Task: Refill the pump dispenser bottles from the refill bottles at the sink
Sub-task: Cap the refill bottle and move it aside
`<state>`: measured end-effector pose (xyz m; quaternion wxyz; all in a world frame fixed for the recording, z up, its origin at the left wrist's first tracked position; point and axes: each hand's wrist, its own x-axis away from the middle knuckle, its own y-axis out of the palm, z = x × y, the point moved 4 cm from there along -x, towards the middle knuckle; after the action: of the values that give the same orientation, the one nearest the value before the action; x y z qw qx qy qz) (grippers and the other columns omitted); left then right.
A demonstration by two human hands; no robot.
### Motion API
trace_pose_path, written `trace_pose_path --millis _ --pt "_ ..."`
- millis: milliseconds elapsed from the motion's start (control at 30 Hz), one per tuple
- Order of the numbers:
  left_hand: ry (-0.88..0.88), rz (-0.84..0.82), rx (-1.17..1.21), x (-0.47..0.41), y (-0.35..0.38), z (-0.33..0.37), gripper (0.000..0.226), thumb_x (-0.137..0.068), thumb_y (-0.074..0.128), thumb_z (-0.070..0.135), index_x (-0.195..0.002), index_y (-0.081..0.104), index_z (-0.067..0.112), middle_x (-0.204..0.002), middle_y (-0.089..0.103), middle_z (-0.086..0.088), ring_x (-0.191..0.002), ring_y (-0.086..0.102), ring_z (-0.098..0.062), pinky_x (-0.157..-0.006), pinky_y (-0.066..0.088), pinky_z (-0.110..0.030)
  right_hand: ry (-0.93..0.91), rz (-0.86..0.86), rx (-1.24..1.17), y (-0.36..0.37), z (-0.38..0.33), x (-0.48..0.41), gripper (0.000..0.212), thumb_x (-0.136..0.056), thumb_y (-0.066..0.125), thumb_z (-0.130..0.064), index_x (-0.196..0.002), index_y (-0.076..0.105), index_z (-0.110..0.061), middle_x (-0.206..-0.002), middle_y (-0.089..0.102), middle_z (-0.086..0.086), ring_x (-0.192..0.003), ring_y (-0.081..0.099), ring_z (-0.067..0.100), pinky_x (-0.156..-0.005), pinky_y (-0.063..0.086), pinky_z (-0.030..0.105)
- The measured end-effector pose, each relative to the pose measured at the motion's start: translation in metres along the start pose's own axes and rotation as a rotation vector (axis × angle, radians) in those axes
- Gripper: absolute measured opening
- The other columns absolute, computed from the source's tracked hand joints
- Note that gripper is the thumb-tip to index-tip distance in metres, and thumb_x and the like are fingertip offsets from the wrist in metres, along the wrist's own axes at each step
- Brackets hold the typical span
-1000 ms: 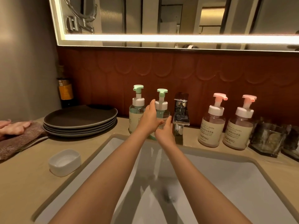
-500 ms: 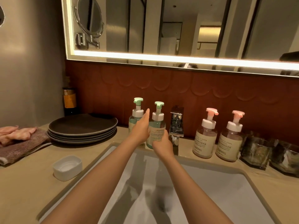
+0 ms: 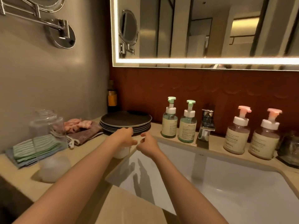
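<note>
Two green-pump bottles [image 3: 169, 125] [image 3: 187, 128] stand upright behind the sink, left of the faucet [image 3: 206, 125]. To the right of the faucet stand two pink-pump bottles [image 3: 236, 136] [image 3: 265, 141]. My left hand [image 3: 125, 138] and my right hand [image 3: 148, 145] hover close together over the sink's left rim, well left of the green bottles. The fingers of both are loosely curled and hold nothing. A small white dish [image 3: 120, 153] sits partly hidden under my left hand.
Stacked dark plates [image 3: 126, 122] sit behind my hands. Along the left counter are a glass jar [image 3: 47, 123], folded striped cloths [image 3: 35, 147], a brown towel [image 3: 84, 133] and a blurry white object [image 3: 53, 167]. A dark bottle [image 3: 112, 97] stands in the corner, a glass tumbler [image 3: 289, 147] far right.
Both hands have let go of the right green-pump bottle and pulled back to the left, above the white dish. The view has swung left, showing more of the left counter.
</note>
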<state>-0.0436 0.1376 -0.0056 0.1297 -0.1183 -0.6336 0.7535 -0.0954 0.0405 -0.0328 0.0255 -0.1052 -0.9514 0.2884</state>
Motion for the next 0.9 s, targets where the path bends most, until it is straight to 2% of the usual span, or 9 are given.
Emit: trace_pose_path --millis 133,267,433,500,567,667,767,833,900 --pt "-0.097 -0.129 0.005 0.011 0.017 -0.026 0.075 -0.081 0.062 0.048 -0.141 0.029 0.018 -0.141 0.041 -0.008 -0.124 0.045 -0.027 -0.097 0.043 -0.037 0.044 -0.048 -0.018 0.021 -0.005 -0.001 0.055 -0.087 0.055 0.000 -0.138 0.036 -0.010 -0.135 0.047 0.013 -0.120 0.049 0.025 -0.092 0.046 0.030" --pt "-0.129 -0.128 0.078 0.015 0.026 -0.040 0.082 -0.078 0.069 0.037 -0.144 0.023 0.020 -0.137 0.047 -0.006 -0.117 0.052 -0.025 -0.092 0.049 -0.034 0.084 -0.087 -0.063 0.039 -0.007 -0.002 0.054 -0.089 0.051 0.004 -0.138 0.037 -0.013 -0.139 0.044 0.013 -0.124 0.047 0.027 -0.098 0.046 0.034" --pt "-0.099 0.048 0.222 0.017 0.014 -0.043 0.090 -0.071 0.077 0.033 -0.142 0.024 0.015 -0.139 0.045 -0.010 -0.121 0.049 -0.027 -0.092 0.047 -0.034 0.066 -0.067 -0.149 0.036 -0.011 0.001 0.060 -0.086 0.057 0.002 -0.140 0.034 -0.014 -0.132 0.048 0.012 -0.117 0.051 0.024 -0.095 0.046 0.033" --pt "-0.075 0.123 0.327 0.019 0.000 -0.042 0.090 -0.071 0.078 0.033 -0.142 0.026 0.012 -0.140 0.044 -0.012 -0.122 0.048 -0.028 -0.093 0.045 -0.036 0.042 -0.073 -0.209 0.030 -0.014 0.004 0.068 -0.082 0.063 0.000 -0.141 0.031 -0.014 -0.134 0.045 0.012 -0.121 0.048 0.026 -0.095 0.044 0.033" --pt "-0.050 0.177 0.441 0.023 -0.016 -0.040 0.088 -0.073 0.075 0.037 -0.141 0.026 0.010 -0.139 0.043 -0.013 -0.121 0.048 -0.029 -0.091 0.045 -0.035 0.003 -0.096 -0.300 0.025 -0.021 0.008 0.073 -0.079 0.067 -0.001 -0.140 0.030 -0.014 -0.135 0.045 0.011 -0.119 0.048 0.024 -0.088 0.046 0.031" --pt "-0.049 0.207 0.575 0.032 -0.039 -0.038 0.085 -0.078 0.069 0.044 -0.141 0.025 0.009 -0.140 0.040 -0.012 -0.117 0.049 -0.027 -0.082 0.046 -0.031 -0.103 -0.072 -0.425 0.018 -0.039 0.017 0.067 -0.080 0.070 -0.006 -0.136 0.035 -0.014 -0.131 0.051 0.007 -0.104 0.050 0.015 -0.069 0.043 0.020" --pt "-0.065 0.208 0.639 0.046 -0.059 -0.042 0.083 -0.083 0.061 0.049 -0.142 0.021 0.008 -0.141 0.040 -0.013 -0.109 0.052 -0.024 -0.078 0.051 -0.030 -0.208 -0.006 -0.469 0.010 -0.063 0.028 0.067 -0.082 0.069 -0.012 -0.139 0.034 -0.014 -0.131 0.049 0.005 -0.104 0.048 0.013 -0.076 0.045 0.023" --pt "-0.062 0.198 0.663 0.057 -0.073 -0.047 0.085 -0.084 0.056 0.054 -0.144 0.019 0.006 -0.143 0.037 -0.012 -0.111 0.052 -0.024 -0.078 0.051 -0.030 -0.282 0.000 -0.456 0.005 -0.079 0.035 0.064 -0.081 0.071 -0.015 -0.136 0.039 -0.016 -0.126 0.050 0.002 -0.105 0.049 0.012 -0.072 0.047 0.020" --pt "-0.050 0.215 0.653 0.074 -0.090 -0.055 0.084 -0.086 0.050 0.058 -0.143 0.022 0.004 -0.141 0.039 -0.014 -0.109 0.056 -0.025 -0.070 0.052 -0.027 -0.328 0.001 -0.437 0.005 -0.096 0.044 0.057 -0.078 0.074 -0.019 -0.126 0.044 -0.018 -0.115 0.053 -0.002 -0.102 0.052 0.013 -0.067 0.047 0.018"
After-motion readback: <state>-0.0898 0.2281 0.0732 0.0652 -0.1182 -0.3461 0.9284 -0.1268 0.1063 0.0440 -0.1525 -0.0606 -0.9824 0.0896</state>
